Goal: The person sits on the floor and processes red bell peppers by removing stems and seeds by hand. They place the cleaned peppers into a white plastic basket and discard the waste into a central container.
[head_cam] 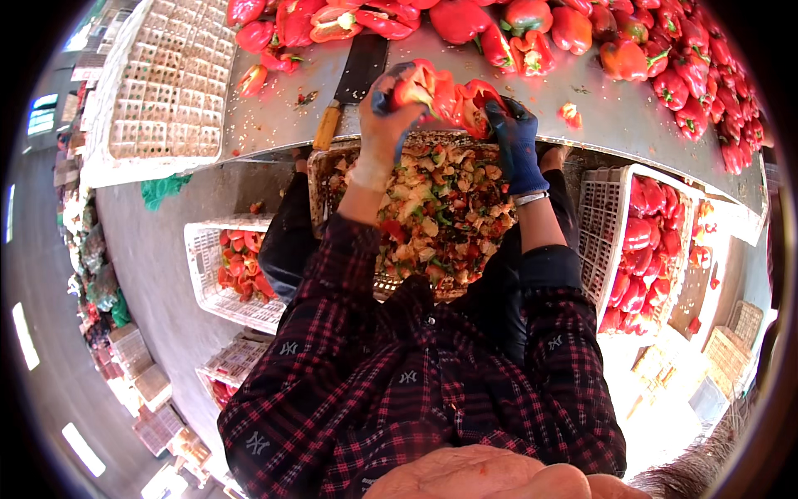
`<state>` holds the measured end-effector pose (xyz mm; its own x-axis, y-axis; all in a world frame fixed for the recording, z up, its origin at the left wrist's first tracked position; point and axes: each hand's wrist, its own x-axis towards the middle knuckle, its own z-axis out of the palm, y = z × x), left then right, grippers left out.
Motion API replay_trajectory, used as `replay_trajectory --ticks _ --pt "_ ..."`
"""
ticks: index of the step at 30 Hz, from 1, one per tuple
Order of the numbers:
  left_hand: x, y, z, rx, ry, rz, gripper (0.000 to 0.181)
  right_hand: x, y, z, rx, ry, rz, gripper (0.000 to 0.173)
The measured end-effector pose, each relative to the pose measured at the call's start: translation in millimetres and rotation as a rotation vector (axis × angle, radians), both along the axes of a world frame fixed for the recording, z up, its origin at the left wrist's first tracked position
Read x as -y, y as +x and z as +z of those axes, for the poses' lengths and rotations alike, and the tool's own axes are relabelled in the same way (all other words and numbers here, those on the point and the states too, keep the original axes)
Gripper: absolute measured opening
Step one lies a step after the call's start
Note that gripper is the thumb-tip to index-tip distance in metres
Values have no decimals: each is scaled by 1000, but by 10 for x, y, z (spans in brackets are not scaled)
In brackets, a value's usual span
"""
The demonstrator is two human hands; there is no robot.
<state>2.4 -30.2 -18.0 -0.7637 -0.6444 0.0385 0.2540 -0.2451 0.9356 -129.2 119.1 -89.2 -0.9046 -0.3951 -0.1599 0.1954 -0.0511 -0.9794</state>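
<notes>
My left hand (pixel 396 118), in a glove stained dark at the fingers, holds an opened piece of red bell pepper (pixel 424 90) near the metal table's front edge. In my right hand (pixel 514 140), in a blue knit glove, is another opened red pepper piece (pixel 477 109); the two pieces meet between the hands. A cleaver (pixel 363 68) with a wooden handle lies flat on the metal table (pixel 274 121), beyond and beside my left hand. Below both hands, a crate (pixel 321 181) between my legs holds pepper cores, seeds and green stems (pixel 436 212).
Red bell peppers (pixel 679 68) are heaped along the far and right parts of the table. A white plastic crate (pixel 168 93) stands at its left end. Crates of red peppers stand on the floor at left (pixel 206 280) and right (pixel 601 243). Green netting (pixel 163 190) hangs below the left edge.
</notes>
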Motion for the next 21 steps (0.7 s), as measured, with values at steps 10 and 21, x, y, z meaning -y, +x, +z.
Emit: replay_trajectory --ticks 10,21 --pt "-240 112 206 60 -1467 415 37 -50 161 109 477 -253 111 36" --pt "668 115 125 507 -1237 624 54 -85 2 -83 244 -82 -40 28"
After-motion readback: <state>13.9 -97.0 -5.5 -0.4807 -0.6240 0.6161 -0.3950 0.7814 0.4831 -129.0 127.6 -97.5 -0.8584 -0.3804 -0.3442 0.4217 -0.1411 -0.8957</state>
